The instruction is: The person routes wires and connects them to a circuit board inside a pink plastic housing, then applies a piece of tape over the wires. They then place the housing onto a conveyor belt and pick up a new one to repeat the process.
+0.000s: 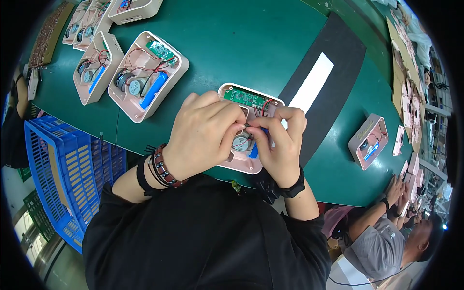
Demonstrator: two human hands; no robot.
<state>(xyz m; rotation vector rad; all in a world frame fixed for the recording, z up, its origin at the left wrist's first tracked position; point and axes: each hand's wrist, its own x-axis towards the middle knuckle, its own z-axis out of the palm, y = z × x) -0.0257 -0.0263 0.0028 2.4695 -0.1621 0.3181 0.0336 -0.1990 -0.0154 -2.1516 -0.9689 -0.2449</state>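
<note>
Over a pale pink plastic housing (pixel 247 167) on the table, my left hand (pixel 203 135) and my right hand (pixel 284 147) meet with pinched fingertips. Between them is a small dark piece near thin red wires; its kind is too small to make out. The housing lies open side up, tilted on the table. Inside it a green circuit board (pixel 245 97) sits along the far wall. A round silver part (pixel 240 142) and part of a blue cylindrical battery (pixel 254 151) show below my fingers. My hands hide the rest of its inside.
Similar open housings (pixel 180 72) with wires and blue batteries stand at the far left; another housing (pixel 355 145) lies right. A black mat (pixel 333 63) bears a white strip (pixel 311 82). A blue crate (pixel 63 169) stands left. A co-worker (pixel 377 246) works at lower right.
</note>
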